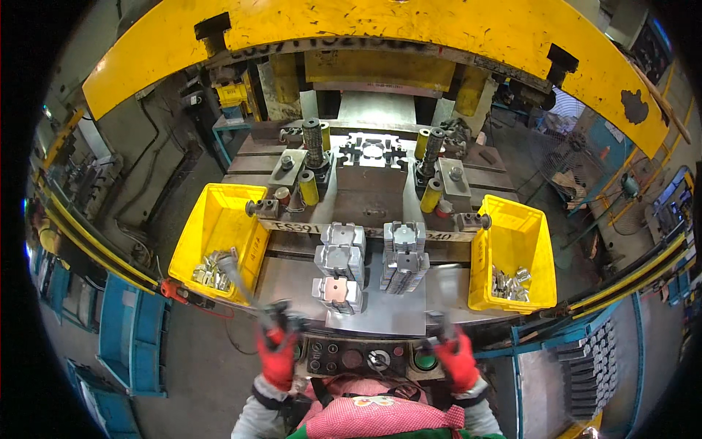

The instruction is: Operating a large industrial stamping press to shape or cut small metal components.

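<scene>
My left hand [278,360], in a red glove with dark fingers, is just left of the control panel [352,360]. It grips a long grey stick-like tool [240,282], smeared by motion, whose wider end reaches up over the left yellow bin. My right hand [458,360], gloved the same way, is raised beside a green push button [425,359] at the panel's right end. Its dark fingers are blurred, and I cannot make out whether anything is in them. Beyond both hands, stacks of stamped metal plates [340,293] and further plate stacks [404,271] stand on a metal sheet [380,323].
Yellow bins with small metal pieces stand at left [212,208] and right [512,219]. Behind the stacks is a press die [371,192] with guide posts [313,143] and a dark-patterned plate [373,150]. A yellow press beam [395,25] arches overhead. A blue rack [523,380] holds dark parts.
</scene>
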Demonstrator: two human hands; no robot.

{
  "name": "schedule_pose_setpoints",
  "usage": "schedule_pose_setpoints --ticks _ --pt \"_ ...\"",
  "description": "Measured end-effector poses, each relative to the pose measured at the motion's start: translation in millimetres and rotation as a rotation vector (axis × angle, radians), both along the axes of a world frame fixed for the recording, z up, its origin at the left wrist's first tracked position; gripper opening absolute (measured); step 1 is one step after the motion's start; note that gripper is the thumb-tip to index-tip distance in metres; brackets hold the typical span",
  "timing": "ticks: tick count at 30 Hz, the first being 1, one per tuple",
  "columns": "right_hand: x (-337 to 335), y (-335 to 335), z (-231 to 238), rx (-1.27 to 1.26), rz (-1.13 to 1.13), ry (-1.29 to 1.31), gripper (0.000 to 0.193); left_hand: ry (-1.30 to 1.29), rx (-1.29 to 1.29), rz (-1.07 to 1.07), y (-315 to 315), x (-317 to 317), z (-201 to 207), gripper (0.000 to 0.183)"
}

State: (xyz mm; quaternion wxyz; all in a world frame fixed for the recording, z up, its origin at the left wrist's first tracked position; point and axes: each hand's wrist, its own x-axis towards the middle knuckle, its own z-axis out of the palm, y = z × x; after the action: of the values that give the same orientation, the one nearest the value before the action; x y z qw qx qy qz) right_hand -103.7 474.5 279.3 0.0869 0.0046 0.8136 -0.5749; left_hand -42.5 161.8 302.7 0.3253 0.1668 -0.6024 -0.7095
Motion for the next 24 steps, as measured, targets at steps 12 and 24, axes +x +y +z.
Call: schedule_pose_setpoints --ticks 12,24 --pt "15.6 133.4 -217.4 -0.201 -0.923 -0.37 0.039 -0.739 0.559 0.451 -105.9 125.4 -269.0 0.027" --pt "8.2 81.8 -289.2 0.355 -0.402 -0.481 0.097 -1.058 0.268 0.302 -107.5 82.4 -297.6 0.073"
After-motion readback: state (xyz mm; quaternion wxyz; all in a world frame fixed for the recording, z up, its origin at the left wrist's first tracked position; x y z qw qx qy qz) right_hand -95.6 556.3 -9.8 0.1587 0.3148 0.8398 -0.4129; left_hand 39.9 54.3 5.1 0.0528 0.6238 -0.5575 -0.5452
